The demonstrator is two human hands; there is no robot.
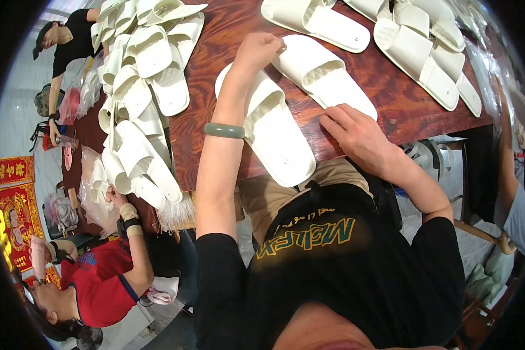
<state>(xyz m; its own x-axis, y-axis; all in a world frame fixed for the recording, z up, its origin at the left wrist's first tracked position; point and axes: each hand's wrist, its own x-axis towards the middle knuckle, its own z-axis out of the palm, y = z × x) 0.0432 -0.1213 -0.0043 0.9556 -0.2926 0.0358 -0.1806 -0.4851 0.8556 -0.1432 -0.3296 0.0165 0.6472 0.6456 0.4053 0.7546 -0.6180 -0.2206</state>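
A worker in a black shirt (356,280) bent to the job at a reddish, wood-grained tabletop (216,29). The left fingers (276,45) were curled at the toe of the right-hand slipper (326,76), a white slide, and the right fingers (335,116) were bent at its heel, an arrangement that probably kept it steady from both ends. From where I stood, I could not make out whether either set gripped the rim or merely rested there.

The left-hand slipper (286,146) lay just left of the right fingers, partly hidden beneath the left forearm, which wore a green bangle (224,130). Its toe pointed away like its neighbour's, likely so the two lined up, and its heel seemed to reach past the near edge.

Just beyond the left fingers sat another slipper (338,32); farther right lay an overlapping group (440,87). Well to their left rose a long heap (149,49), apparently stacked aside to leave room around the hands. Nearer than the left fingers and far to their left, a co-worker in red (102,291) had a hand (118,197) at the heap's near end.
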